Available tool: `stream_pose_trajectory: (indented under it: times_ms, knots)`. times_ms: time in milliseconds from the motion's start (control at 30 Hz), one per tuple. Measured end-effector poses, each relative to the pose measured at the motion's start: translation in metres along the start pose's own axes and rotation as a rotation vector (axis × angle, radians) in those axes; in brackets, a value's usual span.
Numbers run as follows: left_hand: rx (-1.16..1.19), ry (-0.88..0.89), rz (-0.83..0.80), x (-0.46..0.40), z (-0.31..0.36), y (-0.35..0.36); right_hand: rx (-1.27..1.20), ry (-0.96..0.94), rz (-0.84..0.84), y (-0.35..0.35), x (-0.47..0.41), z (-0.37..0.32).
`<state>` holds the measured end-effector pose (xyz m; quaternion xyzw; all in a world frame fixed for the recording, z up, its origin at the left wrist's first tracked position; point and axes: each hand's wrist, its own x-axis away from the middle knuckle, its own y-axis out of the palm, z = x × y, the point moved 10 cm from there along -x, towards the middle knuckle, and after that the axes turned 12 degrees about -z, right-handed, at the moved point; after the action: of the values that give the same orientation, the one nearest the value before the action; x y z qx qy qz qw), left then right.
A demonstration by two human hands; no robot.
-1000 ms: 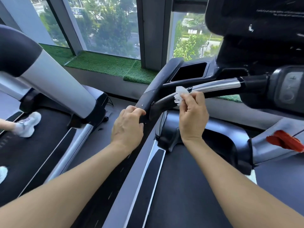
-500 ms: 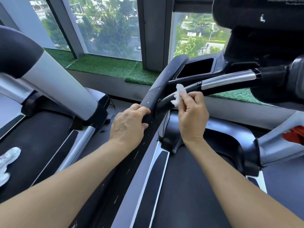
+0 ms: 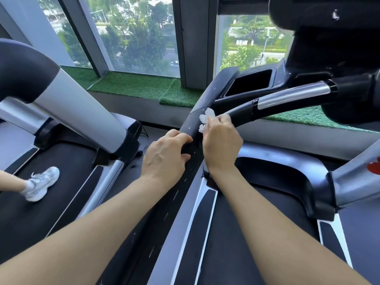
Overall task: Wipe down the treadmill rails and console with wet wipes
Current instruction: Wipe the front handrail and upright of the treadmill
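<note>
My right hand (image 3: 221, 145) pinches a crumpled white wet wipe (image 3: 206, 118) against the spot where the inner handlebar (image 3: 287, 98), black with a silver section, meets the black left side rail (image 3: 185, 161). My left hand (image 3: 165, 156) grips that side rail just below and to the left of the wipe, thumb under, fingers over the top. The dark console (image 3: 329, 27) looms at the upper right, with a cup-holder recess (image 3: 249, 83) beside it.
A neighbouring treadmill (image 3: 67, 112) stands at the left, and another person's white sneaker (image 3: 40, 183) is on its belt. A window sill with green turf (image 3: 135, 85) runs ahead. A red object (image 3: 374, 168) sits at the right edge on the grey upright.
My right hand slid the wipe down the inner handlebar, from the silver part to its joint with the side rail. The left hand kept its grip. The neighbour's sneaker moved on the left belt.
</note>
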<state>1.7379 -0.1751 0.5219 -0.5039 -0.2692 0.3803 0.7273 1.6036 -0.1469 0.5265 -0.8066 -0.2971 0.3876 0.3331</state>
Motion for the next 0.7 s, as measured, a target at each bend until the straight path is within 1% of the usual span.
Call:
stream_pose_trajectory:
  times_ms: [67, 133, 200, 233, 267, 300, 333, 400, 433, 467, 567, 600, 700]
  knots:
    - [0.02, 0.001, 0.004, 0.0, -0.001, 0.001, 0.106, -0.014, 0.017, 0.008, 0.006, -0.015]
    - [0.036, -0.002, -0.001, 0.0, -0.002, 0.0, 0.101, -0.041, -0.022, 0.022, 0.023, -0.022]
    - [0.038, 0.002, -0.013, 0.0, 0.0, 0.0, 0.014, -0.006, -0.146, 0.04, 0.041, -0.004]
    - [0.037, 0.003, -0.022, 0.001, 0.0, 0.0, -0.03, 0.045, -0.226, 0.052, 0.053, 0.012]
    - [0.038, 0.005, -0.028, 0.001, 0.0, 0.001, -0.067, 0.083, -0.272, 0.056, 0.065, 0.025]
    - [0.036, 0.012, -0.027, 0.001, 0.0, 0.002, -0.124, 0.091, -0.244, 0.049, 0.071, 0.03]
    - [0.033, 0.018, -0.019, 0.001, 0.0, 0.002, -0.176, 0.09, -0.154, 0.037, 0.07, 0.032]
    - [0.026, 0.015, -0.001, 0.0, -0.001, 0.001, -0.248, 0.025, 0.04, 0.01, 0.054, 0.022]
    - [0.023, 0.011, 0.003, 0.0, -0.001, 0.0, -0.26, -0.008, 0.082, 0.004, 0.042, 0.017]
    - [0.02, 0.008, 0.002, 0.0, 0.0, 0.0, -0.245, -0.043, 0.101, 0.001, 0.03, 0.012]
    - [0.014, 0.006, 0.004, 0.0, 0.0, -0.002, -0.135, -0.115, 0.028, 0.022, 0.022, 0.007]
    - [0.009, 0.007, 0.005, 0.001, 0.0, -0.002, -0.14, -0.121, 0.018, 0.032, 0.027, 0.009]
    - [-0.01, 0.018, -0.011, 0.0, 0.003, 0.0, -0.264, -0.063, -0.001, 0.049, 0.037, 0.017]
